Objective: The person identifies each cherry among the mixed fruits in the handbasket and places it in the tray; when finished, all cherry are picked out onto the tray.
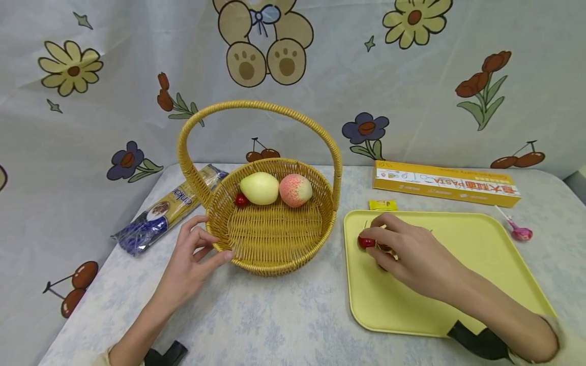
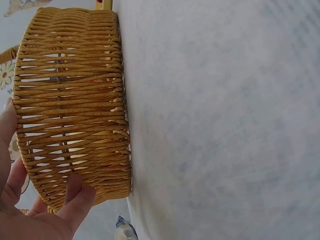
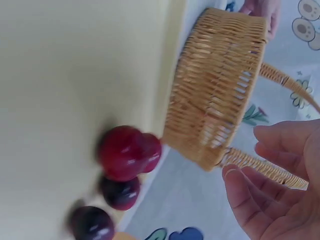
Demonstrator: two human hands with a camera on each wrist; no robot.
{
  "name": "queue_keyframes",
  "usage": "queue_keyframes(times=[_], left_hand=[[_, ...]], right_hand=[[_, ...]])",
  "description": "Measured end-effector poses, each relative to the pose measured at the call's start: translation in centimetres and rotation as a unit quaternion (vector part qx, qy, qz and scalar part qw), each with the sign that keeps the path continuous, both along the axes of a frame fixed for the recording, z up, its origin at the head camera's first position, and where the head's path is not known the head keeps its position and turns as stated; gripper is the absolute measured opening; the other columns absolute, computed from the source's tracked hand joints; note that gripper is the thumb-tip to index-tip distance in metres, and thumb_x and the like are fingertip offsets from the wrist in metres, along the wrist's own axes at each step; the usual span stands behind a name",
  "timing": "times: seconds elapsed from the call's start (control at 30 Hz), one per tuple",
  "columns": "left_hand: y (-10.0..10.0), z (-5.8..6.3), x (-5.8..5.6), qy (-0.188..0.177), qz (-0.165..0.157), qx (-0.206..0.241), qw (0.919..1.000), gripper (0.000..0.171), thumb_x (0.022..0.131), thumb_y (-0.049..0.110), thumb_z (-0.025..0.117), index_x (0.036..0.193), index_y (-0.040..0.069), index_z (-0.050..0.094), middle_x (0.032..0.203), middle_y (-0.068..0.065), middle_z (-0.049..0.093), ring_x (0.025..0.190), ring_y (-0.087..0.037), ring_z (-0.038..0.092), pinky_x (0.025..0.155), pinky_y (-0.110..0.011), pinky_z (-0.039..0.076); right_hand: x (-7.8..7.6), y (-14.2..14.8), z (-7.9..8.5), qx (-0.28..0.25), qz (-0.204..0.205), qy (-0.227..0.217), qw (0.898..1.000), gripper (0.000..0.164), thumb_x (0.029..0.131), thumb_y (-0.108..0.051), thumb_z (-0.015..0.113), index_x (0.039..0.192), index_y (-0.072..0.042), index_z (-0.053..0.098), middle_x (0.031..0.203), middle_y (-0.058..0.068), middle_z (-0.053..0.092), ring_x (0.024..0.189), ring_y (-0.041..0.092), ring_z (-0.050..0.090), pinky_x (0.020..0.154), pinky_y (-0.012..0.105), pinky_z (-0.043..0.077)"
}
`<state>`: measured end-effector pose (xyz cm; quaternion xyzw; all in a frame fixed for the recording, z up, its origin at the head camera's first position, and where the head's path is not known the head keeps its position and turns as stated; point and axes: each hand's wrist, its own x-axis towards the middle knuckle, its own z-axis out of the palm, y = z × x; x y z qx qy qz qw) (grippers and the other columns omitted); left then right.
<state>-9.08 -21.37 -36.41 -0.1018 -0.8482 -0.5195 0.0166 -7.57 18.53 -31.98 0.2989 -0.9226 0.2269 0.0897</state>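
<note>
My left hand (image 1: 188, 262) grips the near-left rim of a round wicker basket (image 1: 270, 267), thumb over the edge and fingers against its outside wall. Inside the basket lie a pale yellow-green pear (image 1: 260, 188), a pink-and-cream peach (image 1: 295, 191) and one red cherry (image 1: 241, 200). Over the left part of a yellow tray (image 1: 480, 254) hovers my right hand (image 1: 414, 259), thumb and fingers apart. Below it are several cherries, among them a red cherry (image 3: 121, 152) and a dark one (image 3: 92, 223); the right wrist view shows nothing between the fingers.
A pasta bag (image 1: 167, 208) lies left of the basket, whose tall handle (image 1: 261, 105) arches up. Behind the tray are a yellow-orange pasta box (image 1: 446, 183) and a small yellow packet (image 1: 383, 205). A wrapped lollipop (image 1: 521, 233) lies by the tray's right edge.
</note>
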Motion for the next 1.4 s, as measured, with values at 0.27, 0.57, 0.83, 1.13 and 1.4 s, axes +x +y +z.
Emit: queue_keyframes(times=[0.27,0.57,0.83,1.13,1.4], left_hand=[[0.0,-0.1,-0.1,0.004,-0.003,0.002,1.0,0.028,0.089,0.01,0.076,0.098,-0.001,0.051,0.152,-0.014,0.022,0.127,-0.044,0.045,0.103,-0.051,0.042],[0.0,-0.2,-0.1,0.012,-0.008,0.004,0.9999,0.028,0.088,0.008,0.076,0.097,0.0,0.051,0.152,-0.015,0.022,0.125,-0.044,0.047,0.102,-0.048,0.043],[-0.2,-0.3,-0.2,0.01,-0.003,-0.014,0.9999,0.029,0.088,0.012,0.077,0.097,0.002,0.051,0.151,-0.014,0.023,0.124,-0.042,0.049,0.101,-0.047,0.044],[-0.4,-0.2,-0.3,0.004,-0.012,-0.004,0.9999,0.028,0.089,0.011,0.076,0.098,0.002,0.051,0.151,-0.014,0.022,0.126,-0.042,0.046,0.101,-0.05,0.044],[-0.3,-0.1,-0.3,0.006,-0.012,-0.008,0.9999,0.028,0.089,0.011,0.076,0.096,0.002,0.051,0.151,-0.014,0.023,0.126,-0.042,0.047,0.101,-0.053,0.044]], right_hand=[[-1.8,-3.4,2.2,0.007,0.067,0.027,0.997,0.027,0.084,-0.003,0.075,0.11,-0.011,0.072,0.113,0.004,0.061,0.071,0.006,0.058,0.059,0.023,0.051],[-6.2,-8.5,4.0,0.053,0.165,0.015,0.985,0.027,0.088,-0.008,0.074,0.114,-0.01,0.071,0.121,0.007,0.06,0.098,0.02,0.061,0.079,0.034,0.054],[-9.7,-14.2,5.3,0.069,0.184,-0.075,0.978,0.027,0.094,-0.014,0.067,0.12,-0.009,0.07,0.12,0.004,0.063,0.106,0.018,0.059,0.092,0.03,0.048],[-13.3,-19.6,4.7,0.132,0.199,-0.144,0.96,0.038,0.092,-0.011,0.067,0.131,-0.009,0.063,0.124,0.003,0.062,0.104,0.016,0.057,0.084,0.027,0.048],[-14.4,-21.9,3.0,0.184,0.22,-0.201,0.937,0.045,0.088,0.0,0.065,0.133,-0.003,0.06,0.127,0.01,0.062,0.107,0.019,0.057,0.087,0.026,0.048]])
